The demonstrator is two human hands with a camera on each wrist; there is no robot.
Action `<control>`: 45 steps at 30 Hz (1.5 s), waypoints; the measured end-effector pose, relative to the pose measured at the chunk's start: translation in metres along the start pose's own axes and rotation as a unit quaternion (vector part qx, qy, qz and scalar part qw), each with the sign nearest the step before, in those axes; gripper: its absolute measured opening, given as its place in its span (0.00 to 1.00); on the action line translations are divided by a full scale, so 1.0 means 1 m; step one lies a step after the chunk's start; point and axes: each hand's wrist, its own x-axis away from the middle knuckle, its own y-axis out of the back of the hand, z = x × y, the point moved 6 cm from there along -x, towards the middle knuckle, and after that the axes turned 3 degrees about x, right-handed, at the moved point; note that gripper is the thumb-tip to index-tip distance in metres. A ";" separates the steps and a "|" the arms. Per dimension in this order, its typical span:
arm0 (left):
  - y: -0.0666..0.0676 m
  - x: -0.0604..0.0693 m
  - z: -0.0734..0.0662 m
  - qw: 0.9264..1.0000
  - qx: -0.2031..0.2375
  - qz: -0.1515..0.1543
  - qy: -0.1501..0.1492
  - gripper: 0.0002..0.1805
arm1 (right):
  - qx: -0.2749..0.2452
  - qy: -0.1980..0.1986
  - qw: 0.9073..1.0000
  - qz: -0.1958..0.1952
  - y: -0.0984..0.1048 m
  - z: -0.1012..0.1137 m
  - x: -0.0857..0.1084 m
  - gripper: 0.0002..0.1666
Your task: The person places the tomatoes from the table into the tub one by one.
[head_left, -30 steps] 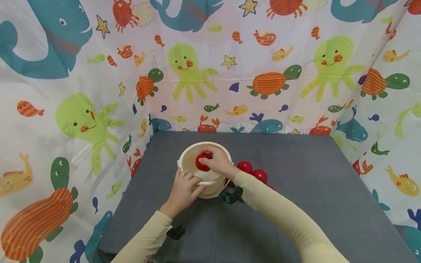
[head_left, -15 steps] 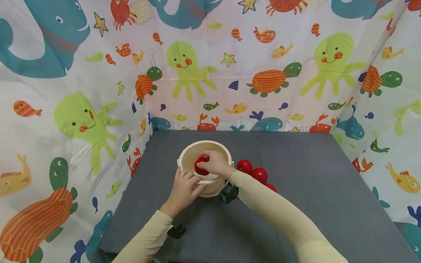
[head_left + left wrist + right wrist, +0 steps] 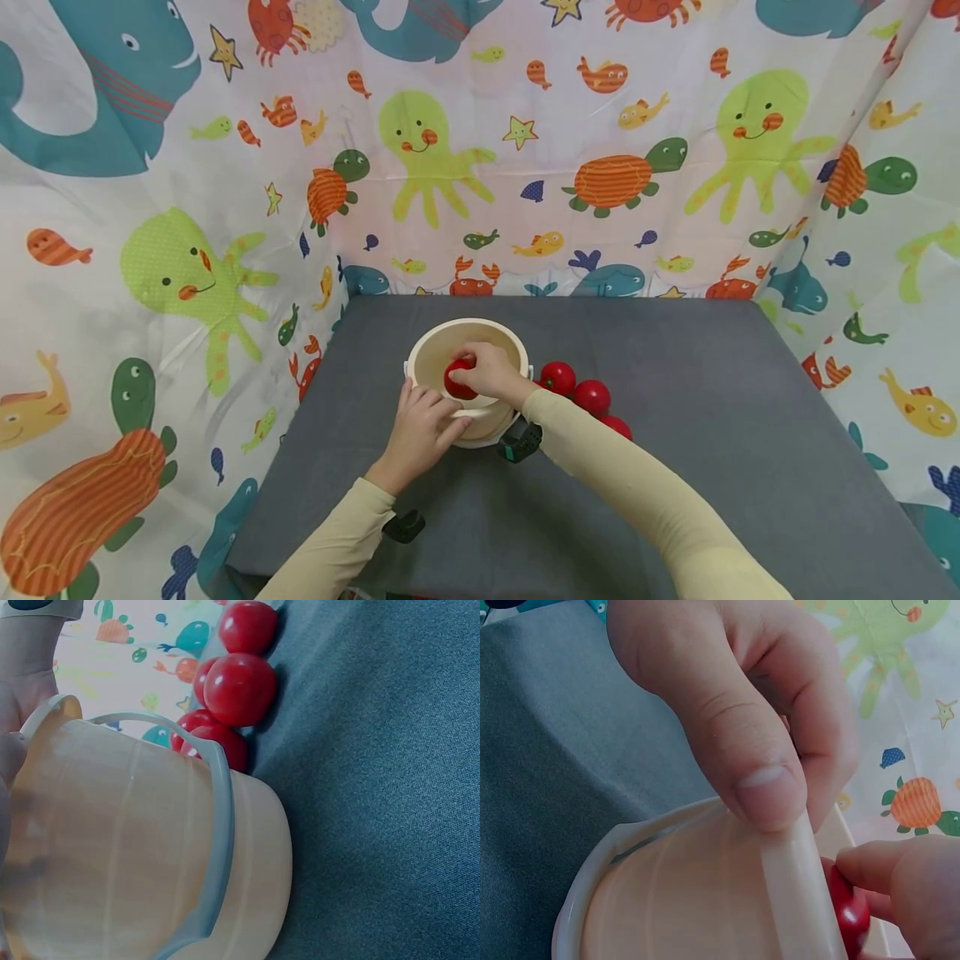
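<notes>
A cream bucket (image 3: 433, 354) stands upright on the table, its pale handle (image 3: 223, 832) hanging down against the outside. My left hand (image 3: 422, 423) grips the near rim; the right wrist view shows its thumb (image 3: 761, 780) on the outer wall and the fingers bent over the edge. Inside the bucket's mouth, my right hand (image 3: 491, 372) holds a shiny red tomato (image 3: 459, 380) between thumb and fingers. Only a part of this tomato shows in the right wrist view. The bucket's bottom is mostly hidden by the hands.
Several more red tomatoes (image 3: 592, 397) lie on the grey tabletop (image 3: 675, 358) close to the bucket's right side, some partly behind the right forearm. A curtain (image 3: 525, 192) printed with sea animals stands at the back and both sides.
My right hand has moved slightly left and lower in the bucket with the tomato. The left hand keeps its hold on the rim.
</notes>
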 end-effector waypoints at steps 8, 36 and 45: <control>0.000 -0.001 0.000 1.000 0.005 -0.005 -0.003 0.11 | -0.001 -0.008 1.000 -0.017 0.002 -0.001 0.000 0.17; 0.001 0.000 -0.001 1.000 0.001 -0.018 -0.012 0.11 | -0.074 -0.015 0.996 -0.051 0.030 -0.011 0.006 0.22; -0.001 0.001 0.002 1.000 0.001 -0.017 -0.011 0.11 | -0.090 -0.042 0.992 -0.082 0.099 -0.036 0.020 0.24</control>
